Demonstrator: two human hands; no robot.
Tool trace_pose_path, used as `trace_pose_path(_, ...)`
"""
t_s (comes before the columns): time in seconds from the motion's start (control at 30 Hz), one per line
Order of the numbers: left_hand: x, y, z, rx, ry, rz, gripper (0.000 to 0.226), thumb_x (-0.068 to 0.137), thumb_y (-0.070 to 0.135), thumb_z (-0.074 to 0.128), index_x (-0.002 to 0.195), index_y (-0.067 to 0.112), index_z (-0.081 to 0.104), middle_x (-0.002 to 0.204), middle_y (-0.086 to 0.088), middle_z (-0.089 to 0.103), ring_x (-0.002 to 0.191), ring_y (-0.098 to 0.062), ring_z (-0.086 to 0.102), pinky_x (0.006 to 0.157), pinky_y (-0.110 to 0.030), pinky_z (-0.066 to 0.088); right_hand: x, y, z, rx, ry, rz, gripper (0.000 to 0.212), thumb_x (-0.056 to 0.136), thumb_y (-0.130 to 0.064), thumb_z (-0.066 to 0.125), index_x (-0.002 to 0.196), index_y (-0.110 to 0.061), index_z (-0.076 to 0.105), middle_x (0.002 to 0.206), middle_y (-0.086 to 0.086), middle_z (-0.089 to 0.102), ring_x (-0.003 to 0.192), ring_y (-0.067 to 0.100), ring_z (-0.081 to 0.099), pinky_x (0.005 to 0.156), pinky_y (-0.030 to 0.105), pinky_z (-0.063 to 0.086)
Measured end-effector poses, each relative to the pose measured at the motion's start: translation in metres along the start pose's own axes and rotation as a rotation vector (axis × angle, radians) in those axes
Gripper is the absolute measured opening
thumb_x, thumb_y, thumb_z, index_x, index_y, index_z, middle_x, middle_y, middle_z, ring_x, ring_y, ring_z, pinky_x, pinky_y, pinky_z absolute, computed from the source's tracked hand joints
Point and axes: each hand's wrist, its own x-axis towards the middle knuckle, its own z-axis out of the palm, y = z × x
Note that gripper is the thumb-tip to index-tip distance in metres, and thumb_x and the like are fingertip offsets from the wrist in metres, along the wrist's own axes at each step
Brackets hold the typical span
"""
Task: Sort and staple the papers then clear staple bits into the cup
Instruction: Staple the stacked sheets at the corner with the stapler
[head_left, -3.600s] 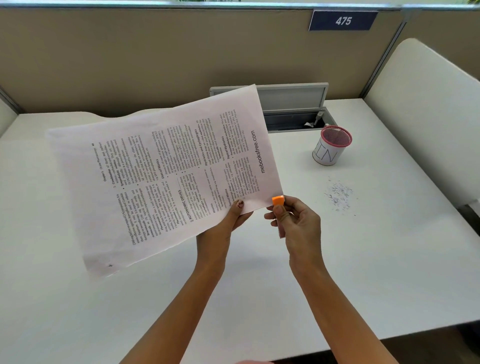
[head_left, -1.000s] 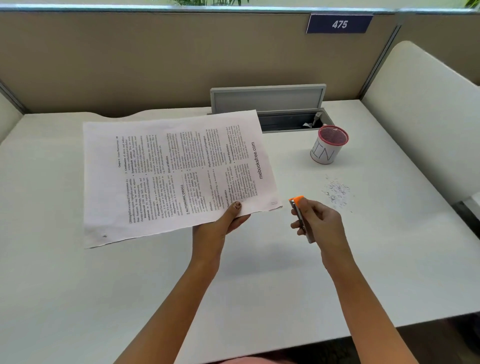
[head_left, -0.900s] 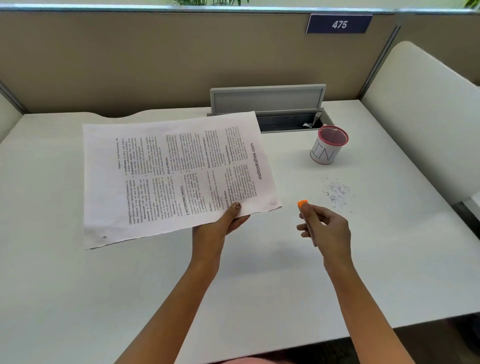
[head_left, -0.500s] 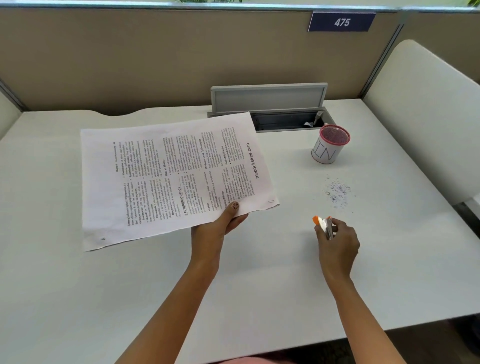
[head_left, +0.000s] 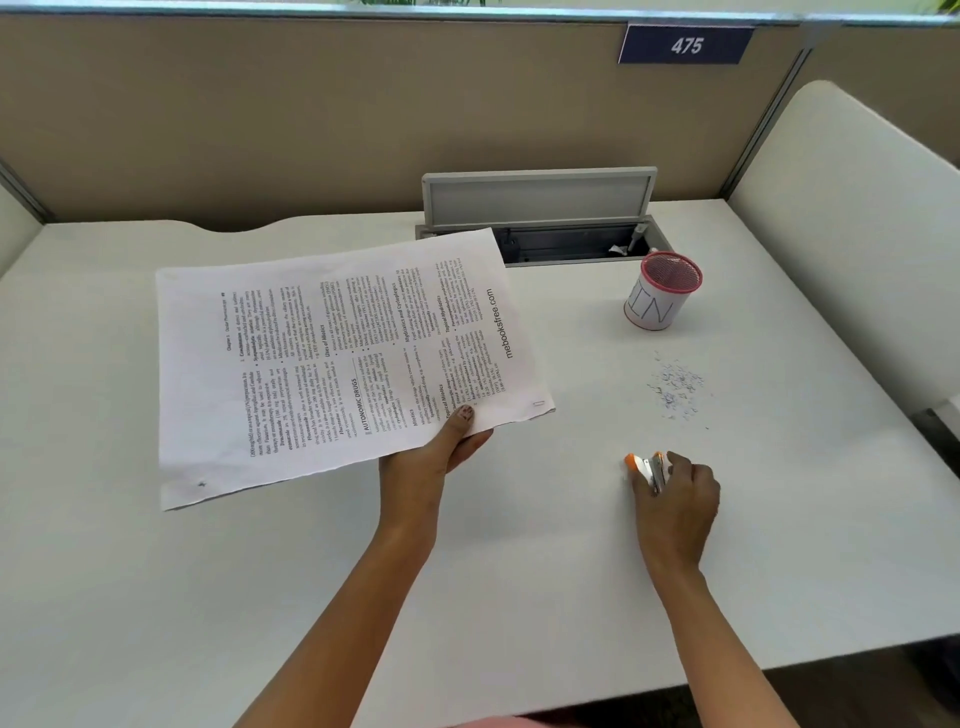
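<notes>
Printed white papers (head_left: 337, 364), stapled at one corner, are pinched by the left hand (head_left: 441, 447) above the white desk (head_left: 519, 597). A small orange-and-metal stapler (head_left: 647, 467) is gripped by the right hand (head_left: 675, 499) against the desk, near scattered staple bits (head_left: 675, 387) and the red-rimmed mesh cup (head_left: 660, 296).

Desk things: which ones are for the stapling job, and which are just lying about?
For the job: papers, stapler, staple bits, cup.
Just lying about: cable box with its lid up, number sign.
</notes>
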Motion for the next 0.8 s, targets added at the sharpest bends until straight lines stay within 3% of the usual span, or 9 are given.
trace_pose_path(0.07, -0.001, 0.003, 0.001, -0.009, 0.003, -0.014, 0.075, 0.081, -0.009, 0.067, 0.140, 0.029, 0.039, 0.131, -0.001, 0.061, 0.104, -0.019, 0.069, 0.080, -0.038, 0.060, 0.005, -0.012, -0.010, 0.067, 0.017, -0.053, 0.038, 0.079, -0.014, 0.076, 0.112, 0.000, 0.063, 0.101, 0.019, 0.060, 0.094, 0.036, 0.054, 0.081, 0.036, 0.044)
trace_pose_path(0.13, -0.001, 0.007, 0.002, -0.037, -0.008, -0.058, 0.072, 0.082, -0.012, 0.064, 0.138, 0.027, 0.042, 0.129, -0.001, 0.062, 0.106, -0.019, 0.068, 0.080, -0.037, 0.060, 0.008, -0.032, -0.024, 0.187, 0.017, -0.167, 0.031, 0.080, -0.007, 0.074, 0.110, -0.004, 0.065, 0.103, 0.012, 0.061, 0.097, 0.030, 0.057, 0.082, 0.022, 0.038)
trace_pose_path(0.27, 0.001, 0.022, 0.003, -0.108, -0.103, -0.205, 0.065, 0.083, -0.017, 0.058, 0.137, 0.019, 0.047, 0.122, -0.003, 0.068, 0.109, -0.027, 0.067, 0.075, -0.030, 0.060, 0.010, -0.085, -0.063, 0.423, 0.029, -0.381, 0.025, 0.082, -0.009, 0.074, 0.106, -0.013, 0.070, 0.102, 0.002, 0.063, 0.099, 0.011, 0.059, 0.084, 0.011, 0.040)
trace_pose_path(0.37, 0.000, 0.033, 0.005, -0.103, -0.133, -0.251, 0.064, 0.082, -0.018, 0.056, 0.137, 0.014, 0.046, 0.118, -0.007, 0.070, 0.103, -0.031, 0.069, 0.073, -0.029, 0.060, 0.008, -0.120, -0.088, 0.537, -0.004, -0.540, 0.028, 0.080, -0.012, 0.076, 0.107, -0.011, 0.070, 0.106, -0.001, 0.065, 0.106, 0.001, 0.056, 0.083, 0.014, 0.042)
trace_pose_path(0.5, -0.005, 0.051, 0.008, -0.077, -0.182, -0.317, 0.054, 0.084, -0.018, 0.054, 0.132, 0.007, 0.050, 0.114, -0.011, 0.071, 0.095, -0.030, 0.072, 0.070, -0.026, 0.060, 0.010, -0.144, -0.103, 0.656, -0.089, -0.670, 0.028, 0.076, -0.009, 0.078, 0.103, -0.009, 0.071, 0.106, 0.004, 0.067, 0.106, 0.015, 0.062, 0.091, 0.022, 0.045)
trace_pose_path(0.67, -0.009, 0.073, 0.009, -0.083, -0.195, -0.441, 0.035, 0.084, -0.014, 0.056, 0.118, -0.005, 0.058, 0.101, -0.016, 0.074, 0.084, -0.028, 0.074, 0.061, -0.021, 0.059, 0.016, -0.155, -0.103, 0.752, -0.196, -0.741, 0.009, 0.075, -0.004, 0.077, 0.084, -0.005, 0.075, 0.090, 0.006, 0.071, 0.094, 0.025, 0.067, 0.087, 0.045, 0.050)
trace_pose_path(0.8, -0.011, 0.085, 0.008, -0.047, -0.187, -0.458, 0.032, 0.082, -0.013, 0.057, 0.112, -0.003, 0.060, 0.098, -0.016, 0.075, 0.081, -0.026, 0.075, 0.058, -0.020, 0.058, 0.010, -0.166, -0.111, 0.849, -0.258, -0.700, 0.012, 0.075, 0.001, 0.075, 0.083, -0.007, 0.073, 0.085, 0.008, 0.070, 0.086, 0.021, 0.067, 0.078, 0.031, 0.053)
